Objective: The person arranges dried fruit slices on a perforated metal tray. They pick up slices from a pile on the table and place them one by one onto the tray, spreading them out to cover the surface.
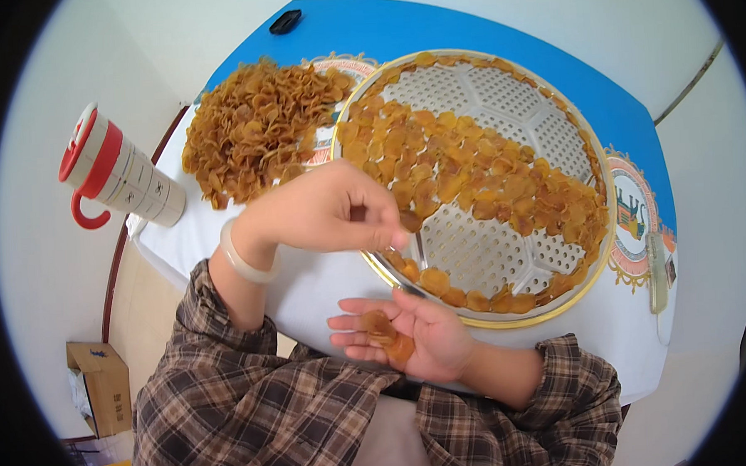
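Note:
My left hand (341, 212), with a pale bangle (244, 254) on its wrist, is over the near left rim of a round perforated metal tray (473, 247). Its thumb and forefinger are pinched together, and I make out no slice between them. Below it, my right hand (431, 340) lies palm up with its fingers spread. A few thin, translucent amber dried slices (387, 335) rest on that palm and fingers. Similar slices (470, 160) cover a broad band across the tray and line its rim. Left of the tray is a heap of curled slices (262, 125).
At the left table edge stands a cream tumbler (130, 172) with red lid and handle. A black object (286, 22) lies on the blue part of the tablecloth (364, 24). A pale slim object (657, 273) is at the right. A cardboard box (105, 388) is on the floor.

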Demonstrator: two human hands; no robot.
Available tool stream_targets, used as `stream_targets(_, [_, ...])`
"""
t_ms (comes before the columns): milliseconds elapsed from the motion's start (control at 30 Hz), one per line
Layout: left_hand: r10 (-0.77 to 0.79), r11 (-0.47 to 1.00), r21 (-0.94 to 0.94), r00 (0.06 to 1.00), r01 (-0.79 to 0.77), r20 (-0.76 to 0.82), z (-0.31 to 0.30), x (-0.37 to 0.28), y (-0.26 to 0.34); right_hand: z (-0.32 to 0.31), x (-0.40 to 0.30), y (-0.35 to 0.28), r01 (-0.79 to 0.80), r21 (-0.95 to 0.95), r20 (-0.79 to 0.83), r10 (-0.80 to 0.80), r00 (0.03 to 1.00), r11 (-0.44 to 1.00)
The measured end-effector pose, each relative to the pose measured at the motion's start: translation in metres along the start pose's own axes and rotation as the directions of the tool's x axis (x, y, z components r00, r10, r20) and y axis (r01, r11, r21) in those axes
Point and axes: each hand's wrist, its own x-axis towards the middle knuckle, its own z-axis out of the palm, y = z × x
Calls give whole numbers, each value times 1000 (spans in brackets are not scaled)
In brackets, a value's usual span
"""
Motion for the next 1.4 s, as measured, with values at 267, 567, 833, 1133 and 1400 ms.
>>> stream_targets(267, [67, 998, -54, 844, -46, 532, 4, 0, -2, -2, 1, 0, 32, 79, 8, -32, 999, 996])
stream_targets(567, [-35, 976, 209, 894, -66, 446, 21, -3, 0, 7, 2, -3, 33, -21, -90, -35, 995, 999])
stream_targets(833, [-113, 960, 279, 891, -16, 440, 18, 0, 23, -5, 0, -3, 28, -34, -2, -28, 1000, 999])
stream_targets(1133, [-7, 930, 361, 985, 70, -173, 26, 16, 47, -12, -2, 2, -3, -57, 72, 7, 997, 998])
stream_targets(1400, [118, 814, 566, 920, 127, -375, 64, 45, 8, -19, 0, 3, -1, -62, 111, 8, 994, 998])
